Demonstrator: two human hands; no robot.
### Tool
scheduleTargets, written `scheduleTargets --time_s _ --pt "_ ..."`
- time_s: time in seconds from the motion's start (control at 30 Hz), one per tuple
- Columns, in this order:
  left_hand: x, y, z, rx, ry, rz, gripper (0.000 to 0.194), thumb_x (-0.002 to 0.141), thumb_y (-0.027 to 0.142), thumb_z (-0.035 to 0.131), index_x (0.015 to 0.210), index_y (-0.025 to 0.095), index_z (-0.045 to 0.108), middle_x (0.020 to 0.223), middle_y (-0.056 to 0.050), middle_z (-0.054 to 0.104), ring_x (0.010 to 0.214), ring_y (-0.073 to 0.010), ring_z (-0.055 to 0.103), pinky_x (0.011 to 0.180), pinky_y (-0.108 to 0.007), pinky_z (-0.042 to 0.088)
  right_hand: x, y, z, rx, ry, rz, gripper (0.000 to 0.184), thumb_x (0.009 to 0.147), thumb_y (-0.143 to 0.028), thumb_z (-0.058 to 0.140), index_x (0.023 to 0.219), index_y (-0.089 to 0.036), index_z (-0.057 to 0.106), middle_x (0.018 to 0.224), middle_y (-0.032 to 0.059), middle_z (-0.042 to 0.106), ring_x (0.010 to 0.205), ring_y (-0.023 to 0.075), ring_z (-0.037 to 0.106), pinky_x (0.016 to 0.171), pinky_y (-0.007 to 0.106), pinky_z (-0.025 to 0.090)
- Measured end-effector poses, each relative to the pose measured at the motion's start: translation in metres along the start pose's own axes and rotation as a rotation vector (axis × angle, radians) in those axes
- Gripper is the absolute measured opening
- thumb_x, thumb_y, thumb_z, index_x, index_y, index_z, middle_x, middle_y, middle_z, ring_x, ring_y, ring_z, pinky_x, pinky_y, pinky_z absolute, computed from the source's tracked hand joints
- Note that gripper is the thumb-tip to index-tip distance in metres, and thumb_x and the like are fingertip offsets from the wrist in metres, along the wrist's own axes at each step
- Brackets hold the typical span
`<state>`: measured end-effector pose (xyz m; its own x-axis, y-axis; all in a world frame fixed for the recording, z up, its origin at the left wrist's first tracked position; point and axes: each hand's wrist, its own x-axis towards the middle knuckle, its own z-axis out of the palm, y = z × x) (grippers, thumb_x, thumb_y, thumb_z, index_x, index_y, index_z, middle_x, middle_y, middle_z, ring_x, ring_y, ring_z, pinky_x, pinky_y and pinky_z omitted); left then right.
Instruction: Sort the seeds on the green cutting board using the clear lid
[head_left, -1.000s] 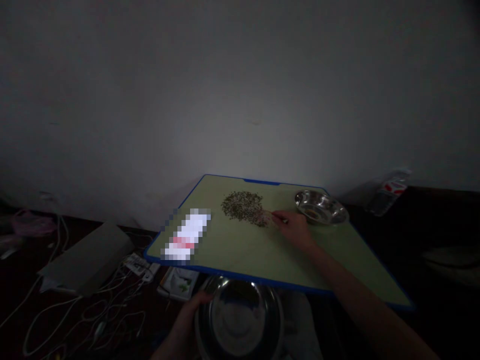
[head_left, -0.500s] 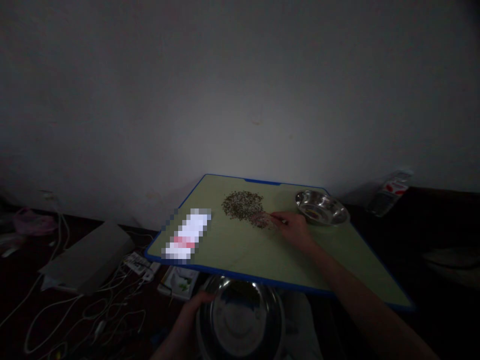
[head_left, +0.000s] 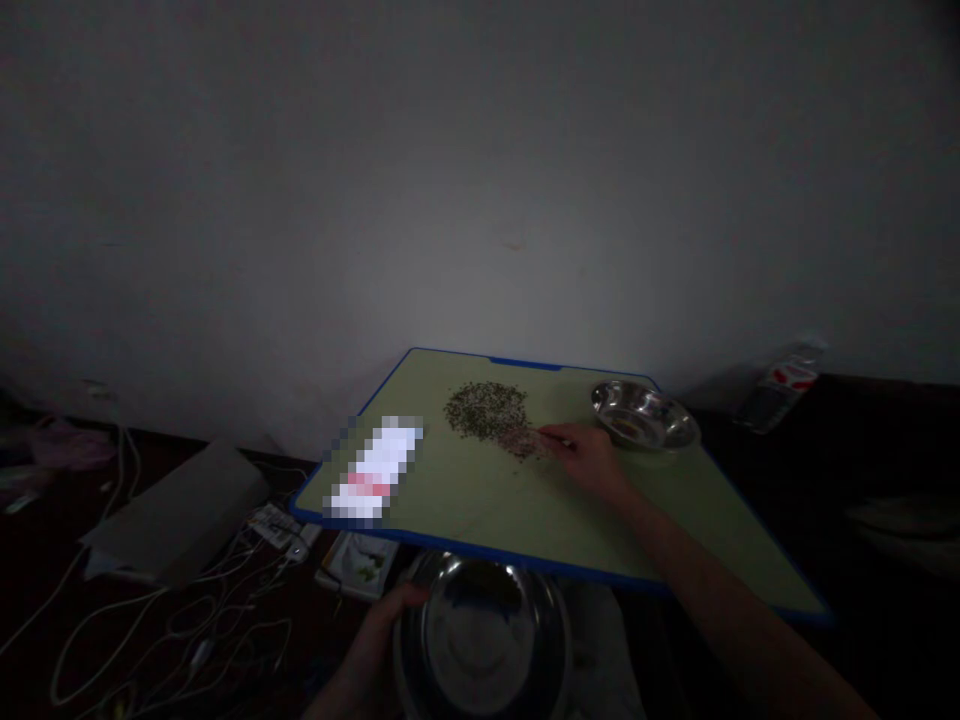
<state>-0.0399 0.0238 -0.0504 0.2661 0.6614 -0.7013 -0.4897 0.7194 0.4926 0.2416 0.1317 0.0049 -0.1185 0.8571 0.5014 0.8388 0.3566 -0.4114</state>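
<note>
My left hand (head_left: 382,630) grips the left rim of a shiny steel bowl (head_left: 480,640) held below the table's near edge. A pile of small mixed grains or seeds (head_left: 486,410) lies spread on the pale green folding table (head_left: 480,500). Over the table, my right hand (head_left: 589,455) is closed on a thin reddish stick-like tool (head_left: 553,434), whose kind is hard to make out in the dim light. Its tip meets a pinkish patch (head_left: 521,442) at the pile's near right edge. Beyond my right hand stands a second steel bowl (head_left: 645,415).
A bright, pixelated phone-like panel (head_left: 375,470) lies at the table's left. Cables (head_left: 217,610), a power strip (head_left: 300,545) and a grey box (head_left: 176,515) cover the floor at left. A plastic bottle (head_left: 780,385) leans by the wall at right.
Very little differs. My right hand and its tool stay at the pile's right edge, where a few grains have shifted slightly toward me. The left hand and bowl hold still.
</note>
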Motion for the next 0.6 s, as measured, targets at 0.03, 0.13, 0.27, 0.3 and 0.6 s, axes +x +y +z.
scheduleTargets --time_s 0.03,0.13,0.27,0.3,0.6 --pt "0.0 0.001 0.0 -0.002 0.007 -0.002 0.029 0.062 0.014 0.061 0.091 0.014 0.066 0.067 -0.006 0.072 0.081 -0.0296 0.063 0.073 -0.038 0.045 0.0 0.0 0.0 -0.002 -0.001 -0.003 0.024 0.077 -0.026 0.05 0.09 -0.017 0.068 0.085 0.0053 0.069 0.069 0.0177 0.064 0.066 0.028 0.048" --pt "-0.001 0.002 0.0 -0.009 0.021 -0.01 0.023 0.07 0.018 0.058 0.093 0.016 0.062 0.086 -0.006 0.068 0.087 -0.0256 0.059 0.072 -0.037 0.047 0.0 0.0 0.0 0.011 -0.001 -0.003 0.023 0.077 -0.026 0.05 0.09 -0.018 0.068 0.086 0.0045 0.069 0.071 0.018 0.064 0.066 0.028 0.048" --pt "-0.009 0.0 0.002 -0.028 0.002 -0.005 0.029 0.079 0.032 0.048 0.105 0.018 0.053 0.11 -0.005 0.055 0.092 -0.0206 0.055 0.075 -0.04 0.047 -0.001 0.001 0.001 0.018 0.0 0.005 0.023 0.077 -0.026 0.049 0.089 -0.02 0.068 0.086 0.0034 0.069 0.071 0.0181 0.064 0.065 0.029 0.048" --pt "-0.01 0.0 0.002 -0.032 -0.003 -0.006 0.03 0.08 0.032 0.048 0.106 0.018 0.052 0.111 -0.006 0.055 0.092 -0.0208 0.055 0.076 -0.04 0.047 -0.001 0.001 0.001 0.019 0.002 0.003 0.023 0.077 -0.026 0.049 0.089 -0.02 0.068 0.085 0.0036 0.069 0.071 0.018 0.064 0.065 0.028 0.048" --pt "0.021 0.022 0.016 -0.005 0.012 -0.065 0.028 0.08 0.034 0.046 0.102 0.019 0.056 0.11 -0.003 0.055 0.092 -0.0219 0.055 0.076 -0.039 0.047 0.0 -0.001 0.0 0.031 -0.032 -0.007 0.023 0.077 -0.027 0.05 0.089 -0.021 0.068 0.085 0.0036 0.069 0.07 0.0172 0.064 0.065 0.027 0.048"
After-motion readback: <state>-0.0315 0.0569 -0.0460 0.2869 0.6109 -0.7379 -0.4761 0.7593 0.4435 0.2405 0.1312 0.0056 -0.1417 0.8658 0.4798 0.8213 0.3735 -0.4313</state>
